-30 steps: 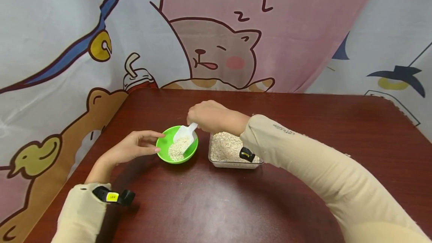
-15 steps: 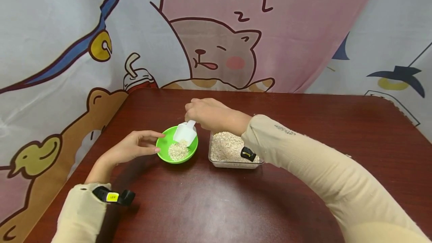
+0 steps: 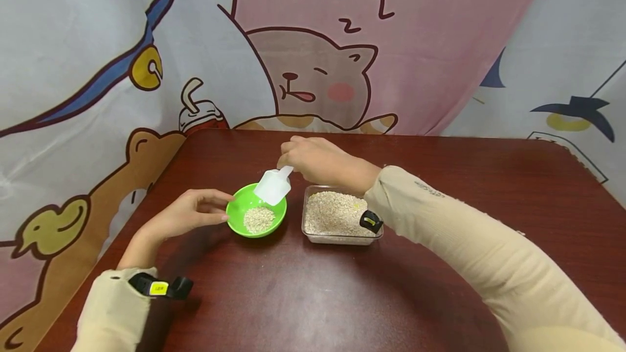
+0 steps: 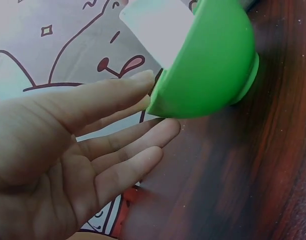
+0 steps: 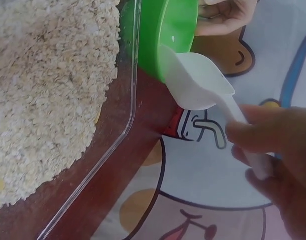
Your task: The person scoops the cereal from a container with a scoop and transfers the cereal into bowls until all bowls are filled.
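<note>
A small green bowl [image 3: 239, 209] with a heap of oat flakes [image 3: 258, 219] in it stands on the dark red table [image 3: 303, 292]. My left hand [image 3: 188, 212] touches the bowl's left rim with relaxed, straight fingers [image 4: 118, 95]; the bowl [image 4: 208, 65] fills that wrist view. My right hand [image 3: 313, 161] pinches the handle of a white plastic scoop [image 3: 273, 186] and holds it tilted just above the bowl's right rim. The right wrist view shows the scoop [image 5: 198, 82] empty, next to the bowl [image 5: 168, 35]. A clear tub of oats [image 3: 336, 214] sits right of the bowl.
A cartoon curtain [image 3: 313, 42] hangs close behind the table's far edge. The table's left edge runs near my left forearm. The clear tub's wall [image 5: 128, 115] stands close beside the bowl.
The scoop has emptied its oats into the bowl and lifted up and to the right, out of the bowl. My left hand has stayed at the rim.
</note>
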`<state>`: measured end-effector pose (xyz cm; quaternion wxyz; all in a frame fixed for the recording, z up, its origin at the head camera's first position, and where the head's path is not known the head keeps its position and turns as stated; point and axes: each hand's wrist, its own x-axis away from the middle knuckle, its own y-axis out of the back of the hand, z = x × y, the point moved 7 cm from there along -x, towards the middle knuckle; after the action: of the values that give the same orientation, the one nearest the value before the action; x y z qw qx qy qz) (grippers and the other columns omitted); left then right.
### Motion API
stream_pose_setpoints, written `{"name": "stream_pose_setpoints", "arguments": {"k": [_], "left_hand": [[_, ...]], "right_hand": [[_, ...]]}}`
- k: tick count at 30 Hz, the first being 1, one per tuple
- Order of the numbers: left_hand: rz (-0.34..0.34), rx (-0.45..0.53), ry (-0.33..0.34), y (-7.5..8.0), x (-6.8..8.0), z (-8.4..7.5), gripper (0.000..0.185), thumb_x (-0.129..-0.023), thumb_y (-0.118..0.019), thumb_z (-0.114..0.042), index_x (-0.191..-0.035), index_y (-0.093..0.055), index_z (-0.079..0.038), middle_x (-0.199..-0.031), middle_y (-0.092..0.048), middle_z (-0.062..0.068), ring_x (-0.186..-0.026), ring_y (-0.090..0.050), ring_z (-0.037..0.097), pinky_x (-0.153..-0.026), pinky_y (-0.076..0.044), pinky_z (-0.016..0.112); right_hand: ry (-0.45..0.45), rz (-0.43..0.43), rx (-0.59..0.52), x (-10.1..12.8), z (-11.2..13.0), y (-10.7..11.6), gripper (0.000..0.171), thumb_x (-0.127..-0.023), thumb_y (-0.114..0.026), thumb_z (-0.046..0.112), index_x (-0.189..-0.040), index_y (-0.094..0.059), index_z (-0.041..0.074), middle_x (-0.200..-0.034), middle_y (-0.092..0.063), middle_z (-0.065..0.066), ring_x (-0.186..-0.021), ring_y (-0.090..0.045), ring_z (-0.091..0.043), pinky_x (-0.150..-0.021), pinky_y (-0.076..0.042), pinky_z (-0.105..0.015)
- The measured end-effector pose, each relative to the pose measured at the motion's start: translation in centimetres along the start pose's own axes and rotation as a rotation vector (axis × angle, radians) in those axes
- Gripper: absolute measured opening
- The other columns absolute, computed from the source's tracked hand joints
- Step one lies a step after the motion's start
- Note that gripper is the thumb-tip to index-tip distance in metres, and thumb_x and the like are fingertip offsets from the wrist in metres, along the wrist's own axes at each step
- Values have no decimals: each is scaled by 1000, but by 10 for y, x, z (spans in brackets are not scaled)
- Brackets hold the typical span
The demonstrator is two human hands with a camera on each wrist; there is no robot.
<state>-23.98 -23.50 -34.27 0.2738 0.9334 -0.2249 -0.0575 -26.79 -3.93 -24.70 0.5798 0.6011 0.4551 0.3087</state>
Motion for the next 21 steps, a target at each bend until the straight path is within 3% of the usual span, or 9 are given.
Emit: {"name": "stream_pose_setpoints", "arguments": {"k": [6, 13, 21], "left_hand": [[-26, -16, -7, 3, 6, -8, 41, -82, -70, -13, -119, -57, -1, -114, -60, 14, -96, -62, 22, -74, -51, 28], [-62, 6, -52, 4, 8, -25, 41, -83, -67, -9, -121, -54, 2, -112, -59, 20, -95, -62, 28, -74, -51, 28], [-62, 59, -93, -13, -1, -50, 40, -84, -67, -10, -121, -56, 0, -111, -60, 21, -94, -62, 23, -74, -51, 30]], "right_hand": [[-75, -1, -78, 13, -11, 3, 36, -76, -66, -7, -103, -70, 15, -90, -60, 3, -90, -54, -15, -72, -47, -27], [-146, -3, -147, 28, -22, 9, 25, -82, -68, 6, -105, -69, 14, -94, -61, 1, -93, -55, -16, -75, -48, -31], [-152, -29, -196, 47, -27, 12, 22, -83, -67, 9, -105, -69, 12, -95, -62, 1, -90, -58, -16, -75, -48, -33]]}}
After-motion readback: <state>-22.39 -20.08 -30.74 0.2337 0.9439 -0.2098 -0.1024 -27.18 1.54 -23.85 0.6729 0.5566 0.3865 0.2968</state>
